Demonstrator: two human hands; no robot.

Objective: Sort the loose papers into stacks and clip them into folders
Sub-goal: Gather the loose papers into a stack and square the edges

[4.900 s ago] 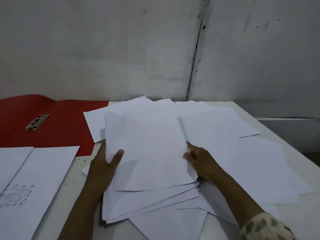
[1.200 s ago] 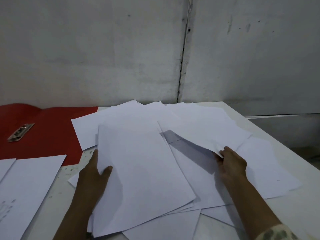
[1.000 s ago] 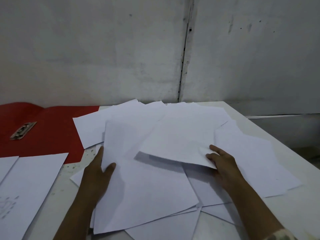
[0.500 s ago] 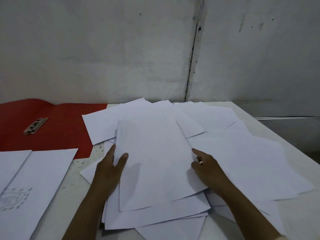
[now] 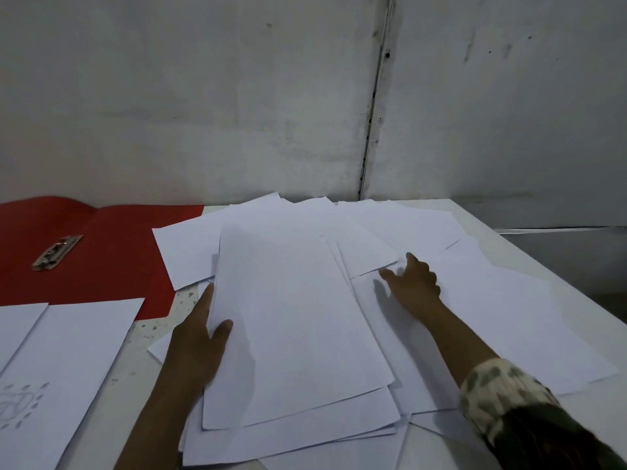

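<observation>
A loose stack of blank white sheets (image 5: 291, 327) lies in front of me on the white table. My left hand (image 5: 198, 340) grips the stack's left edge, thumb on top and fingers along its side. Further right, my right hand (image 5: 412, 281) rests with spread fingers on the scattered loose papers (image 5: 502, 310), touching the corner of one sheet (image 5: 369, 252). An open red folder (image 5: 101, 256) with a metal clip (image 5: 56, 252) lies at the back left.
Two white sheets (image 5: 68, 361) lie at the front left, one with a faint drawing (image 5: 20, 401). A grey wall (image 5: 237, 96) stands right behind the table. The table's right edge (image 5: 543, 266) runs diagonally.
My right hand has left the stack's right edge and moved up and right onto the scattered sheets. The left hand stays on the stack's left edge.
</observation>
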